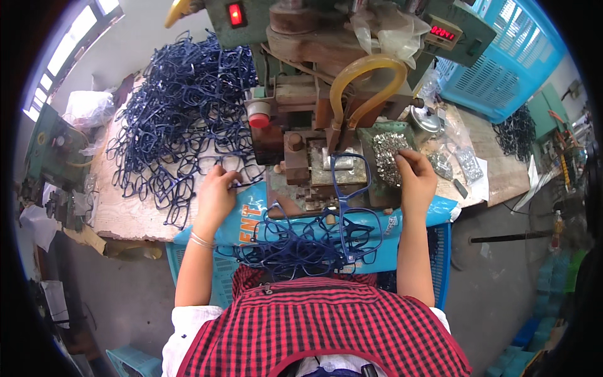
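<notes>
My left hand (217,196) is closed at the near edge of a large heap of blue glasses frames (188,94), its fingertips on one frame. My right hand (417,179) pinches over a tray of small shiny metal pieces (387,154); anything between its fingertips is too small to make out. Between my hands, one blue glasses frame (343,200) stands at the machine's metal fixture (339,164), one rim on the fixture and the other hanging toward me. Below it, more blue frames (292,242) lie piled on a light blue plastic sheet (251,210).
The green machine (295,31) rises in front of me, with a yellow looped tube (367,63) and a red button (259,119). A round metal tin (427,119) and bags of small parts (468,164) lie to the right. A blue crate (496,69) stands behind them.
</notes>
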{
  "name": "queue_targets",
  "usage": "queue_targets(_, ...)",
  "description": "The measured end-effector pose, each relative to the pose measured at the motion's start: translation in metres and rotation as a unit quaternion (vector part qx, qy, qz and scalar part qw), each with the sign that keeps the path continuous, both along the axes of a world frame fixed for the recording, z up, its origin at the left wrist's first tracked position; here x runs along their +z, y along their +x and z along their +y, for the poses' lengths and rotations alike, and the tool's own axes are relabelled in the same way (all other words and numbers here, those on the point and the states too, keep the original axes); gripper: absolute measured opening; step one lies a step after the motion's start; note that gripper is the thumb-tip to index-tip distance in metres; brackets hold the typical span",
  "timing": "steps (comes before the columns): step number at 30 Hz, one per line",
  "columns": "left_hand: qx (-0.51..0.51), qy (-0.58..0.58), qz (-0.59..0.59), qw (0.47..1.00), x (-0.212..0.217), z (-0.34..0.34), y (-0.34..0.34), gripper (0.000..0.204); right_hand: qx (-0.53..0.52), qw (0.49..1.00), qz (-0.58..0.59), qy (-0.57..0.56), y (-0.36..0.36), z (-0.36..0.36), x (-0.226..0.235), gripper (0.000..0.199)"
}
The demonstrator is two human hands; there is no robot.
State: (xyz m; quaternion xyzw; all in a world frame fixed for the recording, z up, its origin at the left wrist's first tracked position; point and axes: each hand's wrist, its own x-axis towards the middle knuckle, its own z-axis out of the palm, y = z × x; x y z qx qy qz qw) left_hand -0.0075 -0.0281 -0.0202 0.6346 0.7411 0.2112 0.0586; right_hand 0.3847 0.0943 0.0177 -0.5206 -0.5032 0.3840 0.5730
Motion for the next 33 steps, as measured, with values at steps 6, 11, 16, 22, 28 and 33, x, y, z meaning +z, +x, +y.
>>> queue_targets(6, -0.071, -0.060, 0.051, 0.994, 0.022, 0.005, -0.013, 0.023, 0.097, 0.990, -0.084, 0.051, -0.006, -0.030, 0.044, 0.015)
queue_targets(11, -0.095, -0.143, 0.004, 0.985, 0.061, -0.001, -0.012, 0.016, 0.122, 0.990, -0.063, 0.025, -0.049, 0.000, 0.077, 0.018)
queue_targets(16, 0.046, 0.022, -0.294, 0.954, 0.053, -0.028, -0.002, 0.009, 0.085, 0.993, -0.061, -0.057, -0.027, 0.010, 0.017, 0.017)
queue_targets(22, -0.086, 0.375, -0.518, 0.764, 0.120, -0.007, 0.049, 0.016, 0.184, 0.980, 0.008, 0.070, -0.049, -0.007, 0.068, 0.016)
queue_targets(28, -0.185, 0.432, -0.401, 0.786, 0.171, 0.043, 0.097, 0.024, 0.209, 0.975, 0.038, 0.065, -0.082, -0.025, 0.075, 0.050)
queue_targets(33, -0.214, 0.413, -0.415, 0.782, 0.179, 0.036, 0.097, 0.022, 0.254, 0.949, 0.185, -0.017, -0.091, -0.026, 0.083, 0.063)
